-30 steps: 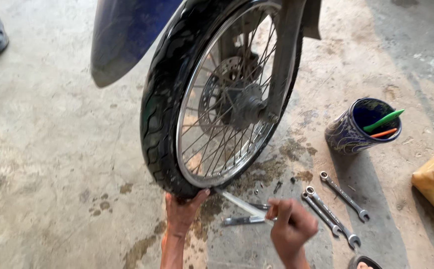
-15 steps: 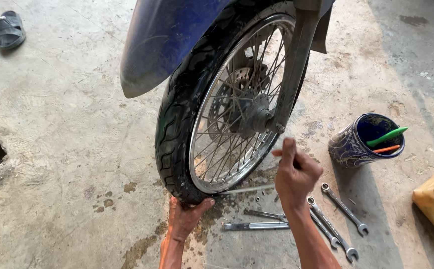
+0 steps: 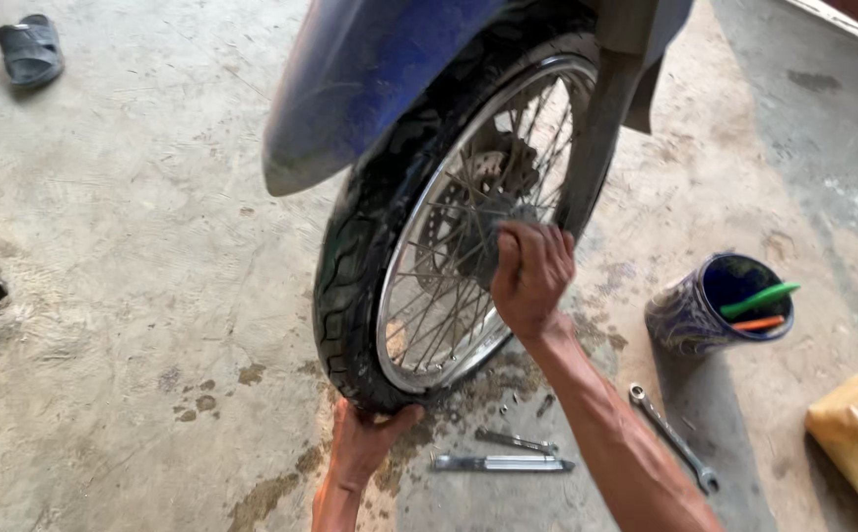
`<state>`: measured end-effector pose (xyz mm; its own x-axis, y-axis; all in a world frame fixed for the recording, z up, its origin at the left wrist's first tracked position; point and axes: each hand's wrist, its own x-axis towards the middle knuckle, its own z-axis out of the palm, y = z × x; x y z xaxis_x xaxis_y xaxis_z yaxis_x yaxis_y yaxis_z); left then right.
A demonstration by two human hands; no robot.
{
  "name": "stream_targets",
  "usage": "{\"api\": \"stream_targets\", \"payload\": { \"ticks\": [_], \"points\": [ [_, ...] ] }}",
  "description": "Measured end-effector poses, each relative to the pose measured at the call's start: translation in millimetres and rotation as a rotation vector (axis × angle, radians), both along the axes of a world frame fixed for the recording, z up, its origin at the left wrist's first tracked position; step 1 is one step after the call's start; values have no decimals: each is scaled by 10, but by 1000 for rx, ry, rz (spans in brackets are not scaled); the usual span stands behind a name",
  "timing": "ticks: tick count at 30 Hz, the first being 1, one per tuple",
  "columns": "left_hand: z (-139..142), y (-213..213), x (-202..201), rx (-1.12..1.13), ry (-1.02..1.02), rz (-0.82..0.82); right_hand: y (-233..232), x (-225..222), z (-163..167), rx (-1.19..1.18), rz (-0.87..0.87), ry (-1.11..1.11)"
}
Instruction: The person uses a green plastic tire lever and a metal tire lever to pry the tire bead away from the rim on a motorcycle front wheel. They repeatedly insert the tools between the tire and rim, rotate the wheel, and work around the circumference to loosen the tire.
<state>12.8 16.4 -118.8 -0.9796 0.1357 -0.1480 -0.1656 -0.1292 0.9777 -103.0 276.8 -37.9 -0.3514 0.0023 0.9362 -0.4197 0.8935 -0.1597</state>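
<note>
A motorcycle front wheel (image 3: 429, 276) with a black tyre, silver spoked rim and blue mudguard (image 3: 370, 79) stands over the concrete floor. My left hand (image 3: 365, 438) cups the bottom of the tyre from below. My right hand (image 3: 530, 276) is up at the hub beside the fork leg (image 3: 596, 138), fingers closed around something at the axle; what it holds is hidden by the fist.
On the floor under the wheel lie a metal rod (image 3: 503, 462), a smaller tool (image 3: 515, 439) and a spanner (image 3: 673, 436). A dark cup with green and orange-handled tools (image 3: 720, 305) stands at right, a yellow bag (image 3: 857, 433) beyond it. Sandals (image 3: 30, 47) lie far left.
My right hand rose from the tools on the floor to the wheel hub. My left hand stayed under the tyre. The view shifted, so the wheel appears further right.
</note>
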Motion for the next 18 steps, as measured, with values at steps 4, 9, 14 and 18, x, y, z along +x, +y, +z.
{"api": "stream_targets", "payload": {
  "ticks": [4, 9, 14, 18],
  "points": [
    [49, 27, 72, -259, -38, 9, 22, -8, 34, 136, 146, 36],
    [78, 105, 168, -400, 89, 46, 35, 125, 137, 214, 207, -82],
    [-4, 195, 163, -357, 140, 81, -15, 355, 307, 210, 237, -107],
    [-70, 204, 107, 224, -44, 121, -39, 362, 340, 183, 259, -53]
  ]
}}
